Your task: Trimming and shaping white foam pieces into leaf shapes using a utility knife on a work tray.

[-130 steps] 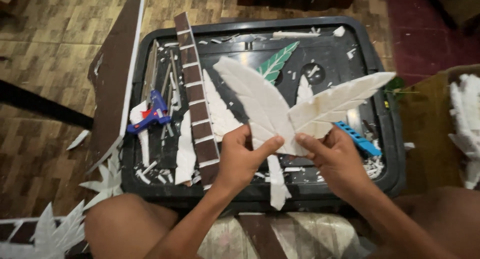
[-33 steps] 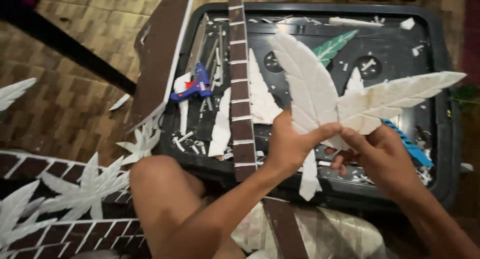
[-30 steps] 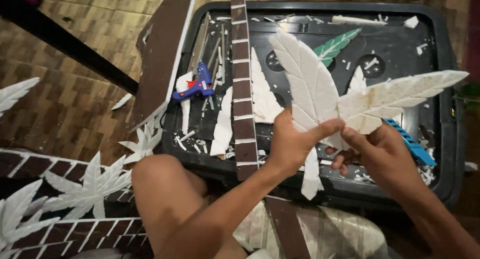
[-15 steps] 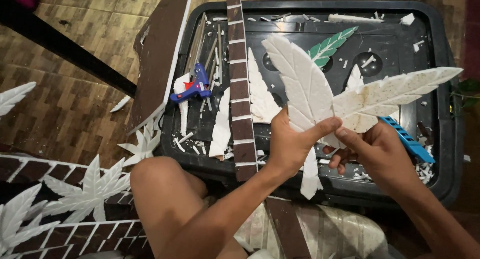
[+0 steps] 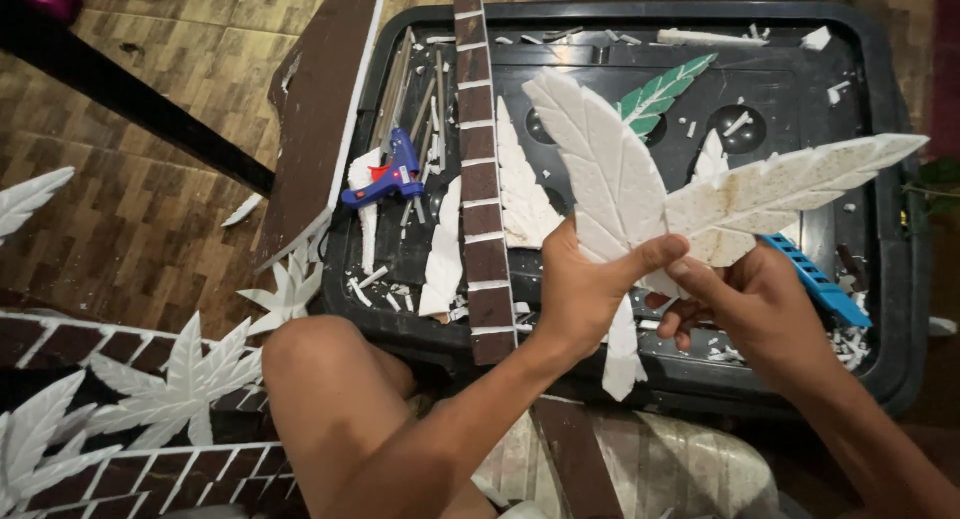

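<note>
White foam leaf (image 5: 610, 179) and a second, speckled foam leaf (image 5: 790, 184) are held together at their bases above the black tray (image 5: 900, 309). Left hand (image 5: 580, 294) is closed on the white leaf, thumb pressed across the overlap. Right hand (image 5: 760, 309) pinches the speckled leaf's base between thumb and forefinger, other fingers curled under.

Risk, as judged: the foam looks thin and brittle; too hard a thumb press or a twist at the joint could snap a leaf at its narrow stem, and uneven pressure could let the two bases slide out of line.

Tray contents: blue glue gun (image 5: 385, 174), green-painted leaf (image 5: 660, 89), further white leaf pieces, blue comb-like tool (image 5: 820, 289), many foam scraps. A brown strip with white bands (image 5: 480, 169) lies across the tray. Finished white leaves (image 5: 190, 379) lie on brown panels at left.
</note>
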